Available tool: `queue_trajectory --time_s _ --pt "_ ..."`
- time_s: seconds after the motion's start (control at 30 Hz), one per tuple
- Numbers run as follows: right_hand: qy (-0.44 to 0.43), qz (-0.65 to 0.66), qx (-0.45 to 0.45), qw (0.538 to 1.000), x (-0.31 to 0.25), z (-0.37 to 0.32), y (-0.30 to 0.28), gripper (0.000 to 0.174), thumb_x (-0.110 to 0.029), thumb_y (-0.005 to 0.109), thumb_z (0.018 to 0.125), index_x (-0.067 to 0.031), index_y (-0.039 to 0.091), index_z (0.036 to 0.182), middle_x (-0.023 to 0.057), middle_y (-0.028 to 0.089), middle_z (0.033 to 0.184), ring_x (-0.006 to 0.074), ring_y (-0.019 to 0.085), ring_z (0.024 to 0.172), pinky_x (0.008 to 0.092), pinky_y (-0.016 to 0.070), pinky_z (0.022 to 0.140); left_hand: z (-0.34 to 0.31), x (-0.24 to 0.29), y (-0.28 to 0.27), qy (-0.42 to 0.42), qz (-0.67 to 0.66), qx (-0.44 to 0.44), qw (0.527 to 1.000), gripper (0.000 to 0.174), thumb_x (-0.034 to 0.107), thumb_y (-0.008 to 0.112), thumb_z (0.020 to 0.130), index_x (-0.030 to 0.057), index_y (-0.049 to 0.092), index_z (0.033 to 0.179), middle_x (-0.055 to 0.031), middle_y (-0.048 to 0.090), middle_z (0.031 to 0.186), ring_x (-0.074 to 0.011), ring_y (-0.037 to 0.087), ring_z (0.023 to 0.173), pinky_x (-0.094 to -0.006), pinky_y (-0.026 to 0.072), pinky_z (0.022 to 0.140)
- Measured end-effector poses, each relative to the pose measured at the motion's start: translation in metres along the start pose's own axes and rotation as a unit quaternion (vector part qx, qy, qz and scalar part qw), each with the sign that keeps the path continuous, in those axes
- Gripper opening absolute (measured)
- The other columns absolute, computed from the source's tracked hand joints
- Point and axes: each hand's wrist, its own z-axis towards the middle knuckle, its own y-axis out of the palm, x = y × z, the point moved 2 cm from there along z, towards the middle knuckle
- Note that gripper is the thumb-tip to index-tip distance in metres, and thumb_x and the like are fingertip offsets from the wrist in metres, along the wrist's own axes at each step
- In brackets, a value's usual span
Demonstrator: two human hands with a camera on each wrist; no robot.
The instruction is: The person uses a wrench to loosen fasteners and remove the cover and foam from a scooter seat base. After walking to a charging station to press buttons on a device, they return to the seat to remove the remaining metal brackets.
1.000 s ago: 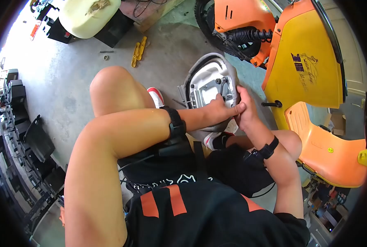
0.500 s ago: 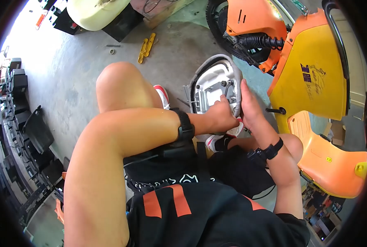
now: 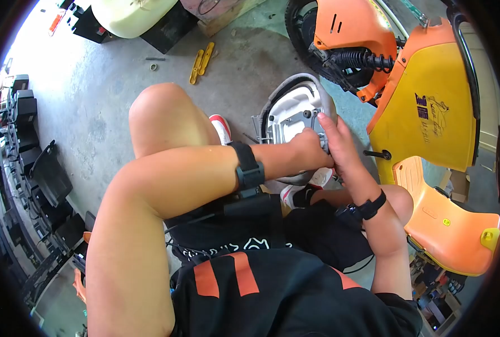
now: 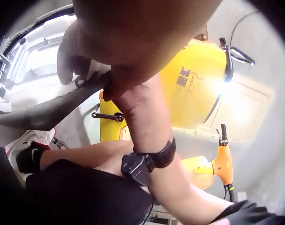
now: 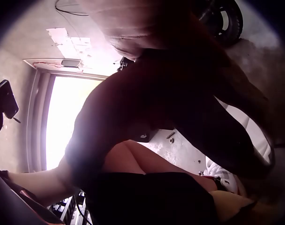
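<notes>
One right-hand grip (image 3: pixel 341 147) holds the grey-rimmed white shell (image 3: pixel 292 116).

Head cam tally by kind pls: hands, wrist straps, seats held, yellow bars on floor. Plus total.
Hands: 2
Black wrist straps: 2
Upturned seat: 1
Yellow bars: 2
Total: 7

A garage-like workshop, shown by its concrete floor (image 3: pixel 101 132), orange-and-yellow scooter (image 3: pixel 429 95) and loose yellow parts (image 3: pixel 206 58).
</notes>
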Motion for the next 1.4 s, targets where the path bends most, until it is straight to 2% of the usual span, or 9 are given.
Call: queue_trajectory --time_s 0.07,0.2,0.57,0.87,1.03,1.2,1.3,1.37,1.4 --pt "-0.002 -0.014 -0.002 1.0 -0.005 -0.001 0.001 0.055 -0.041 0.057 0.092 0.0016 0.05 0.125 0.0095 0.059 0.112 0.0159 0.055 0.101 0.0282 0.0415 0.09 0.0 0.009 -0.016 -0.065 -0.06 -0.12 0.989 0.055 0.03 0.078 0.066 -0.0141 0.062 0.094 -0.0177 0.063 0.088 -0.0243 0.063 0.075 -0.0308 0.0529 0.071" --pt "0.014 0.019 0.01 1.0 0.0 0.002 -0.001 0.052 -0.041 0.057 0.092 0.0004 0.051 0.123 0.0085 0.059 0.108 0.0145 0.054 0.098 0.0281 0.0426 0.087 0.018 -0.01 -0.009 -0.016 -0.22 -0.161 0.962 0.044 0.023 0.077 0.07 -0.012 0.062 0.093 -0.0151 0.064 0.084 -0.0187 0.063 0.073 -0.0265 0.0528 0.065" --pt "0.027 -0.036 -0.016 0.999 -0.003 0.008 -0.003 0.04 -0.037 0.051 0.096 -0.0012 0.053 0.114 0.005 0.061 0.089 0.0096 0.056 0.075 0.024 0.0455 0.065 -0.002 0.037 -0.057 -0.029 -0.077 -0.127 0.989 0.016 0.017 0.062 0.072 0.0021 0.068 0.074 -0.0077 0.063 0.068 -0.0152 0.059 0.063 -0.0303 0.0429 0.053" --pt "-0.033 -0.049 -0.033 0.998 0.002 0.016 -0.004 0.044 -0.04 0.043 0.099 -0.0005 0.052 0.115 0.0055 0.061 0.093 0.0111 0.056 0.084 0.0261 0.0439 0.077 0.001 0.046 -0.072 -0.05 -0.064 -0.065 0.995 0.018 0.012 0.061 0.077 -0.0049 0.064 0.079 -0.0083 0.066 0.069 -0.0095 0.051 0.05 -0.0261 0.0352 0.042" --pt "-0.07 -0.047 0.005 0.996 0.015 0.017 -0.003 0.05 -0.045 0.038 0.1 0.0004 0.049 0.119 0.0078 0.062 0.095 0.014 0.057 0.088 0.0292 0.0446 0.081 0.01 0.041 -0.073 0.002 -0.183 -0.061 0.981 0.014 0.008 0.061 0.079 -0.0056 0.061 0.081 -0.0127 0.066 0.076 -0.0084 0.05 0.051 -0.0236 0.0368 0.044" --pt "-0.104 -0.141 -0.007 0.985 0.035 0.019 -0.014 0.052 -0.046 0.037 0.1 0.0005 0.046 0.123 0.012 0.061 0.103 0.0152 0.057 0.098 0.0292 0.0436 0.086 -0.025 0.059 -0.072 0.056 -0.139 -0.051 0.987 0.021 0.012 0.061 0.082 -0.0061 0.062 0.093 -0.0121 0.066 0.078 -0.013 0.063 0.068 -0.0296 0.047 0.055" --pt "-0.156 -0.087 -0.006 0.984 0.018 0.007 -0.005 0.051 -0.043 0.039 0.1 0.001 0.043 0.126 0.0142 0.058 0.109 0.0161 0.055 0.103 0.0294 0.0428 0.088 -0.012 0.043 -0.061 0.178 0.064 -0.013 0.982 0.02 0.015 0.061 0.084 -0.0002 0.065 0.097 -0.0123 0.067 0.079 -0.0214 0.066 0.073 -0.0355 0.0499 0.065" --pt "-0.133 -0.163 0.023 0.977 0.022 0.012 -0.015 0.047 -0.034 0.042 0.1 0.0011 0.037 0.131 0.0144 0.055 0.114 0.0178 0.055 0.103 0.0306 0.0423 0.09 -0.009 0.043 -0.061 0.31 0.224 0.103 0.918 0.022 0.019 0.062 0.085 0.0055 0.065 0.103 -0.0136 0.068 0.081 -0.0307 0.066 0.076 -0.0393 0.0501 0.071" --pt "-0.134 -0.163 0.02 0.977 0.017 0.01 -0.012 0.047 -0.034 0.042 0.1 0.0011 0.037 0.131 0.0144 0.055 0.114 0.0178 0.055 0.103 0.0306 0.0423 0.09 -0.009 0.046 -0.063 0.297 0.252 0.104 0.915 0.023 0.022 0.062 0.085 0.0086 0.064 0.104 -0.0127 0.067 0.085 -0.0353 0.063 0.08 -0.0419 0.05 0.071"
